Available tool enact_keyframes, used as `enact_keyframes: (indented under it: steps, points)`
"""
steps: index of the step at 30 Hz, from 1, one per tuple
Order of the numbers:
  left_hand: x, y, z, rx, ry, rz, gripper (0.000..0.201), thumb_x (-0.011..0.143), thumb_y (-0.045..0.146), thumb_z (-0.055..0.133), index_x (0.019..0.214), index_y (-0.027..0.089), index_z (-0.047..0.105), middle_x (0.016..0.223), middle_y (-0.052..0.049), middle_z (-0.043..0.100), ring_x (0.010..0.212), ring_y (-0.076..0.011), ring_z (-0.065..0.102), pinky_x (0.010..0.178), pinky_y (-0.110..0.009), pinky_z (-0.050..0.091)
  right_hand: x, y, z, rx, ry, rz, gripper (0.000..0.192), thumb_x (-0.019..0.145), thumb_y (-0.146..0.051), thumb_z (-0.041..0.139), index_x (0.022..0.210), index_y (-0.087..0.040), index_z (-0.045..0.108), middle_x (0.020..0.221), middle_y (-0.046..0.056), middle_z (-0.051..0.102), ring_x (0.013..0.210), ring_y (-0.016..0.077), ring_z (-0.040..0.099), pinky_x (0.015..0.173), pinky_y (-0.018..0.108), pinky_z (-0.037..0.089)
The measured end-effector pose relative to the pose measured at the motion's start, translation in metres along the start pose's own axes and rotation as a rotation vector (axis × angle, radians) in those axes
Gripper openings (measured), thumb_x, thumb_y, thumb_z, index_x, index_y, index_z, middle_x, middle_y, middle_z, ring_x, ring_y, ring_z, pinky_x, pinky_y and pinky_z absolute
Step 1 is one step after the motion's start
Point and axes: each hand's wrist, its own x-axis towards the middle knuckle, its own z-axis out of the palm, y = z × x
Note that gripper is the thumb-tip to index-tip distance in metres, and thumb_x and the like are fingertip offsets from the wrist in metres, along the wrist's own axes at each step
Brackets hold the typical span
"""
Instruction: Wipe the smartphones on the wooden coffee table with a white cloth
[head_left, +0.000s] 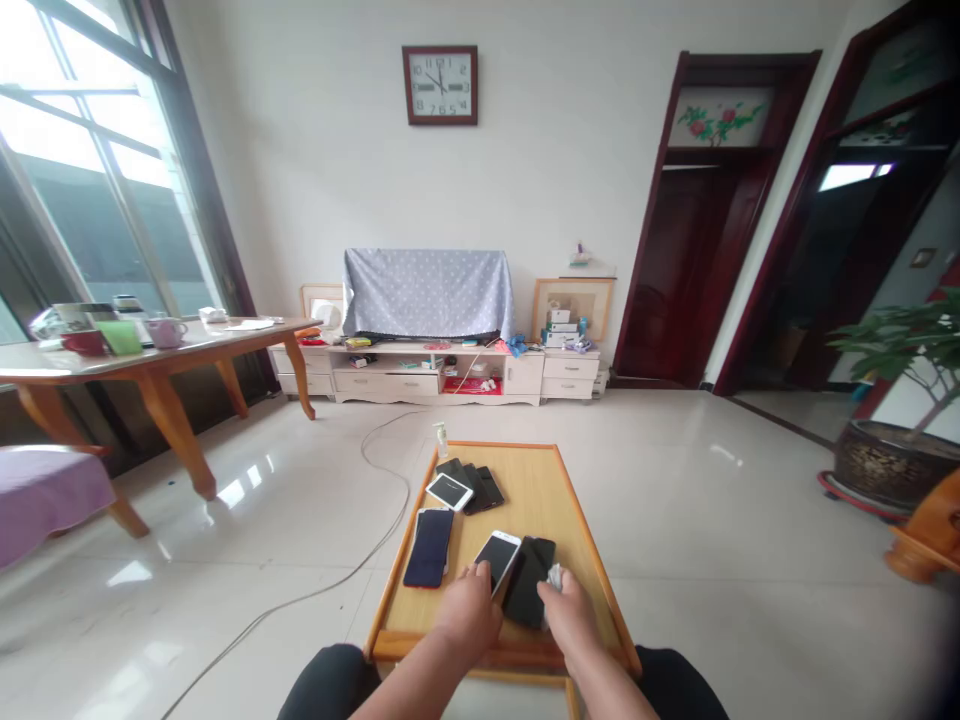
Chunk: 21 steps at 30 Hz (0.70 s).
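Your view bright: daylight from window [90,160] at left, overexposed. Glare patches on floor [247,480]. Fisheye bends edges; far corner vignetted, centre sharp.

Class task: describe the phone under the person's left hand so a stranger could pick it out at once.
Find the low wooden table in mid-floor. At its near edge the left hand rests on a white-framed phone. The black phone touching it has no white frame.

Both bare forearms are extended forward from the lower edge of the view, converging slightly. The left hand [471,606] is held palm down with fingers curled loosely forward. The right hand [566,610] is set just beside it, knuckles up, fingers bent and closed around something small and pale.
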Motion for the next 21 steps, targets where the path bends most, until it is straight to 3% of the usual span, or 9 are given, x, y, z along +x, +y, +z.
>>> enact_keyframes:
  steps: [4,8,11,17,21]
  points:
    - [0.007,-0.002,-0.003,0.046,0.008,-0.036,0.035,0.089,0.024,0.048,0.122,0.020,0.059,0.121,-0.015,0.064,0.114,-0.0253,0.062,0.092,-0.034,0.049,0.002,0.002,0.000,-0.010,0.007,-0.013,0.027,0.077,-0.039,0.056,0.097,-0.021,0.063,0.083,0.004,0.072,0.079,0.0220,0.066,0.068,0.028,0.043]
    - [0.012,-0.011,-0.007,0.063,0.050,-0.121,0.039,0.094,0.021,0.037,0.130,0.020,0.053,0.110,-0.012,0.070,0.097,-0.0217,0.069,0.081,-0.030,0.052,0.003,0.002,0.000,-0.036,0.010,-0.004,0.026,0.075,-0.038,0.057,0.095,-0.022,0.063,0.084,0.003,0.072,0.079,0.0224,0.066,0.069,0.028,0.044]
    - [0.014,-0.020,-0.013,0.065,0.105,-0.130,0.045,0.094,0.016,0.032,0.135,0.018,0.049,0.115,-0.010,0.069,0.096,-0.0209,0.069,0.079,-0.029,0.052,0.002,0.001,-0.001,-0.038,-0.003,-0.019,0.029,0.075,-0.039,0.057,0.097,-0.022,0.063,0.085,0.003,0.073,0.080,0.0227,0.066,0.070,0.028,0.045]
    - [0.033,-0.048,-0.028,0.069,0.268,-0.106,0.055,0.093,0.014,0.033,0.147,0.019,0.040,0.143,-0.011,0.056,0.128,-0.0219,0.055,0.104,-0.032,0.044,0.000,-0.005,-0.003,0.012,-0.024,-0.019,0.033,0.073,-0.039,0.059,0.101,-0.022,0.065,0.088,0.003,0.074,0.082,0.0231,0.068,0.069,0.027,0.046]
    - [0.053,-0.072,-0.035,0.098,0.287,-0.086,0.065,0.085,0.008,0.039,0.148,0.020,0.040,0.150,-0.009,0.050,0.142,-0.0217,0.042,0.119,-0.037,0.029,0.004,0.000,0.001,0.018,-0.017,-0.010,0.035,0.074,-0.039,0.059,0.103,-0.022,0.066,0.089,0.003,0.075,0.084,0.0233,0.068,0.069,0.026,0.046]
